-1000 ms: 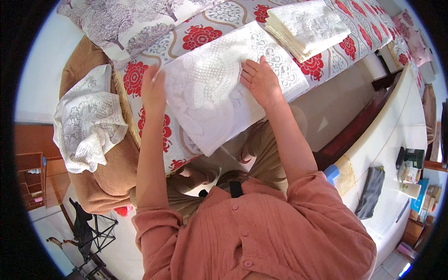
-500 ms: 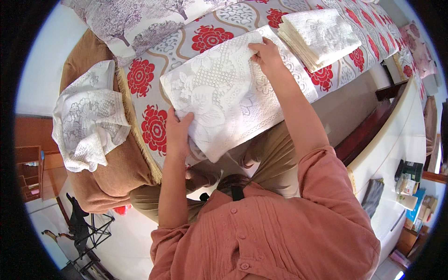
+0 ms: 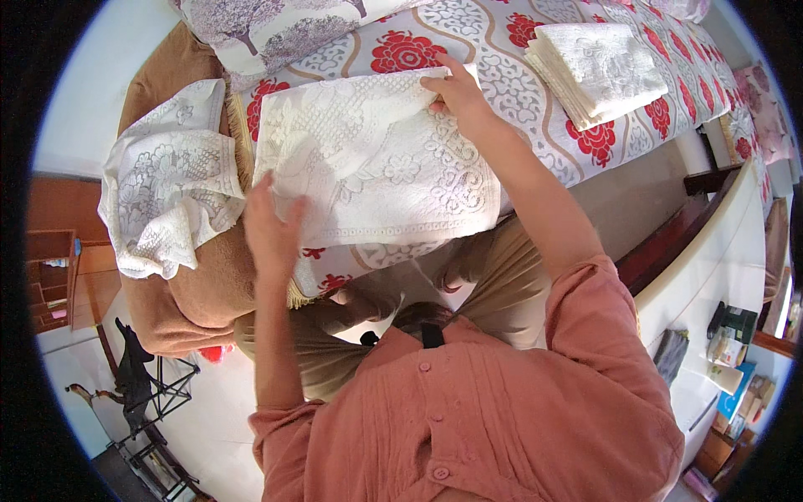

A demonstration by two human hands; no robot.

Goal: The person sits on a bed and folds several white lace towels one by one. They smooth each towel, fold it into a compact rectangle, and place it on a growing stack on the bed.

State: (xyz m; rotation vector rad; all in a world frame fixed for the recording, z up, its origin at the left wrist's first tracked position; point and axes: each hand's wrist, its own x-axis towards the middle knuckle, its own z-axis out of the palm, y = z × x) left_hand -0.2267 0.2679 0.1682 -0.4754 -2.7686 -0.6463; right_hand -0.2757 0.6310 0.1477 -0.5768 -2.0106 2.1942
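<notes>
A white lace cloth [image 3: 401, 167], folded into a rectangle, lies in front of me over the red-and-grey patterned cover. At its far right corner my right hand [image 3: 460, 99] pinches the edge, the index finger stretched out past it. Beside the cloth's left edge is my left hand [image 3: 274, 222], slightly blurred, with its fingers apart and the thumb over the cloth. Farther right sits a neat stack of folded white lace cloths [image 3: 598, 71]. A crumpled white lace cloth [image 3: 171, 184] drapes over the brown armrest at left.
The patterned cover [image 3: 502, 50] runs along the long seat. A tree-print cushion [image 3: 259, 33] stands at the far left, behind the brown fringed armrest [image 3: 209, 293]. On the right, a pale table [image 3: 694, 276] curves close to my right arm. A black folding frame [image 3: 159, 393] stands lower left.
The folded cloth has shifted left and now lies straighter and flatter. My left hand has moved left and its fingers have spread; the right hand stays at the far corner.
</notes>
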